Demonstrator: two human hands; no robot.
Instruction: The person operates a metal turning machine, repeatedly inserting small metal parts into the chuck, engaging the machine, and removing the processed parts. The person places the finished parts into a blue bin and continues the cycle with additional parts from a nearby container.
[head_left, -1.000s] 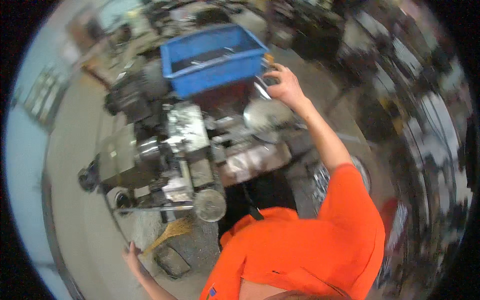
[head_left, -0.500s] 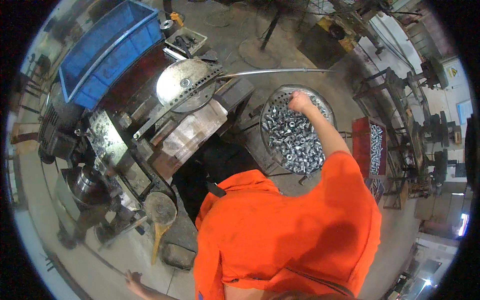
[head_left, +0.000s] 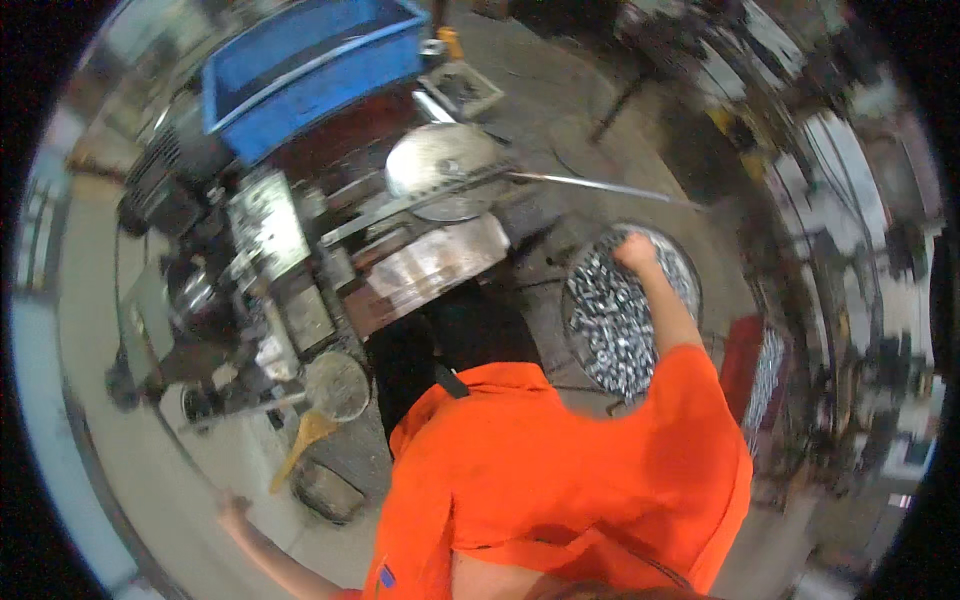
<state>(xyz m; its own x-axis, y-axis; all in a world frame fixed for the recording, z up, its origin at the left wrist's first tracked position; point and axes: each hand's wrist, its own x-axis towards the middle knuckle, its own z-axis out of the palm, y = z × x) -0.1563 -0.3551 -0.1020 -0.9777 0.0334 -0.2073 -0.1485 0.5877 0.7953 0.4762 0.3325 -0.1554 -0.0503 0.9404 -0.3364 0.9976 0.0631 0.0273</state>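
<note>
My right hand reaches down into a round metal basin heaped with small shiny metal parts, at the pile's far edge. The fingers are curled into the parts; blur hides whether they hold any. My left hand hangs free at the lower left above the concrete floor, fingers apart, holding nothing. My orange shirt fills the lower middle of the view.
A grey metalworking machine with a round disc stands to the left, with a blue crate behind it. A thin rod juts right. A red crate sits beside the basin. A brush lies below.
My right hand has come away from the blue crate and the machine and gone down into the basin of parts. The view has swung about; my left hand stays low at the left.
</note>
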